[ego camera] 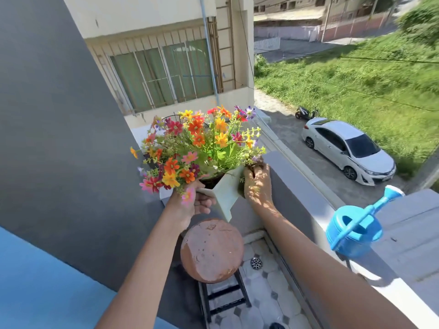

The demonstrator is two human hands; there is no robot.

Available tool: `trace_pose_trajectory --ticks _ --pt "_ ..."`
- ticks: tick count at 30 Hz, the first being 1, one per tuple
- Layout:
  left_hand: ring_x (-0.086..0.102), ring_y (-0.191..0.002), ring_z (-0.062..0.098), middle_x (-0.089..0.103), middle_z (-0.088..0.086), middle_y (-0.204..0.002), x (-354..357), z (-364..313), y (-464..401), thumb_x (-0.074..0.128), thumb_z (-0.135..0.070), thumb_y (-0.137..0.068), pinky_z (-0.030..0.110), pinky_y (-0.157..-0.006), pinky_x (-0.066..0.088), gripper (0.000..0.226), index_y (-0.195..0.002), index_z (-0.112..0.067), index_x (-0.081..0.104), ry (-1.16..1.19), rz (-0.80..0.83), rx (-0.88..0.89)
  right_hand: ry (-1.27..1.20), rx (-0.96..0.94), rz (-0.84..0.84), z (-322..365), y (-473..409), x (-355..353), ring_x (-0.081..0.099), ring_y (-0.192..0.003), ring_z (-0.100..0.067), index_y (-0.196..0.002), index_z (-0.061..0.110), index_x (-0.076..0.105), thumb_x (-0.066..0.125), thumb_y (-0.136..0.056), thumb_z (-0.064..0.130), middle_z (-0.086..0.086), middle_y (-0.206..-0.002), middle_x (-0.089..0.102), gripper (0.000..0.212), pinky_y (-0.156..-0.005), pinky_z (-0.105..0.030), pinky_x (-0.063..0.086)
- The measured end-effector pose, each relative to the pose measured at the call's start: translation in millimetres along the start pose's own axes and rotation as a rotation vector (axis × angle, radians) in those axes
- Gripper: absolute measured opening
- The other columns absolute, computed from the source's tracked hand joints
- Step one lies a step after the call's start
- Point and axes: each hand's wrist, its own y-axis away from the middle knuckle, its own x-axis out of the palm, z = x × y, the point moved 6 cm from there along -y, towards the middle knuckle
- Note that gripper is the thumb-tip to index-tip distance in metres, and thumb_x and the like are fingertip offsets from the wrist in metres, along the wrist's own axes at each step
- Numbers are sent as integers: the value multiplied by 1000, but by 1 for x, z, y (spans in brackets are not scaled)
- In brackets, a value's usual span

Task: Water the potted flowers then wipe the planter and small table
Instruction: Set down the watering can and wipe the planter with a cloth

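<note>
A white square planter (225,194) full of orange, red, yellow and pink flowers (197,143) is held up in the air above the small round table (212,250). My left hand (198,203) grips its left side from below. My right hand (257,184) grips its right rim, fingers over the soil edge. The table has a worn reddish-brown top on a black frame, and nothing stands on it. A blue watering can (354,231) rests on the balcony ledge to the right, spout pointing up and right, away from both hands.
The grey balcony wall ledge (308,186) runs diagonally along the right, with a drop to a street and a white car (349,150) below. A dark grey wall (59,138) stands close on the left. The tiled floor has a drain (256,262).
</note>
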Motion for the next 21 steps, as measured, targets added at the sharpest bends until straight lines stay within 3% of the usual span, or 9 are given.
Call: trace_pose_trajectory --ticks 2,4,6,10,13,16,19,21 --pt "54 -34 9 64 12 -48 -5 2 -2 40 -11 -95 18 -33 46 42 -127 14 51 -3 -23 4 -34 -181 -167 0 -1 -4 52 -105 -26 -116 22 45 50 -98 16 -9 -119 52 19 -95 -42 41" --pt "55 -34 10 64 12 -49 -10 6 -5 41 -10 -95 19 -33 46 41 -126 14 52 31 -37 7 -86 -176 -251 -15 1 6 52 -83 -22 -100 19 44 54 -94 10 -11 -98 54 15 -80 -44 42" --pt "54 -33 11 63 16 -53 -8 11 -6 41 -8 -94 20 -34 48 38 -126 10 53 54 -33 -2 -131 -151 -200 -23 7 25 52 -81 -27 -89 15 48 53 -92 13 -11 -89 54 7 -79 -43 41" --pt "52 -32 10 59 17 -56 -8 15 -8 38 -5 -93 18 -32 43 27 -109 -13 58 84 -65 -10 -1 -270 -190 -5 20 41 42 -76 -26 -60 18 39 49 -90 12 -12 -81 48 32 -67 -26 23" --pt "50 -33 10 57 19 -62 -10 18 -7 39 -9 -93 19 -33 42 23 -101 -3 59 10 -50 -20 -96 -266 -186 8 26 36 42 -68 -16 -60 20 40 51 -95 8 -3 -78 46 38 -62 -26 24" --pt "50 -34 10 58 17 -62 -8 24 0 42 -9 -94 20 -35 44 25 -88 7 59 9 -33 -44 -216 -189 -155 17 18 32 34 -54 -10 -57 20 37 52 -96 14 11 -56 39 43 -54 -28 28" --pt "48 -32 9 62 12 -50 -4 21 5 39 -7 -95 19 -33 41 29 -76 3 58 49 1 -59 -229 -177 -186 26 5 21 36 -57 -18 -67 12 47 51 -95 11 -2 -61 37 28 -58 -29 30" --pt "46 -30 8 60 9 -45 0 19 7 35 -6 -96 17 -33 36 32 -73 0 56 20 39 -100 -185 -149 -140 22 -7 16 37 -58 -14 -72 19 45 49 -95 10 0 -67 36 25 -57 -25 32"
